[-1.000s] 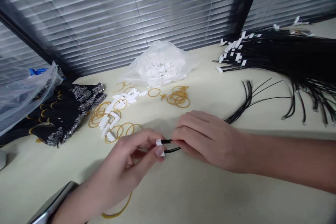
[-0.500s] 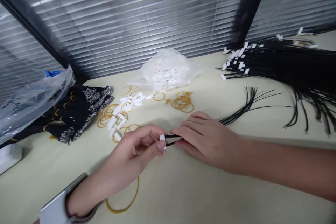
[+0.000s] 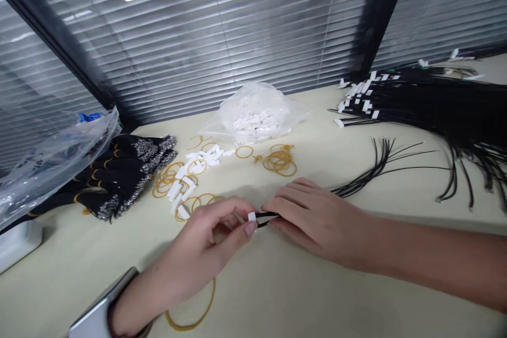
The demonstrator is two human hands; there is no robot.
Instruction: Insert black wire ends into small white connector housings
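A small white connector housing (image 3: 252, 216) sits pinched between the thumb and fingers of my left hand (image 3: 216, 240). Black wires (image 3: 266, 215) run from its right side into my right hand (image 3: 317, 216), whose fingers are closed around them. Past my right hand, the loose ends of several black wires (image 3: 364, 174) fan out over the table. Just behind my left hand lie loose white housings (image 3: 184, 187) among yellow rubber bands (image 3: 164, 182). One larger rubber band (image 3: 194, 325) rests beneath my left forearm. My fingers partly cover the housing.
A clear bag of white housings (image 3: 257, 116) stands at the back, near a pile of rubber bands (image 3: 279, 161). Black wire bundles with bare metal ends (image 3: 119, 169) lie left beside a plastic bag (image 3: 51, 153). More black wires with white housings (image 3: 420, 97) fill the right. Blinds (image 3: 257, 26) line the back.
The view has shifted slightly, so everything sits a little lower and further right. Both hands keep their hold on the housing and wires, with no clear change in grip.
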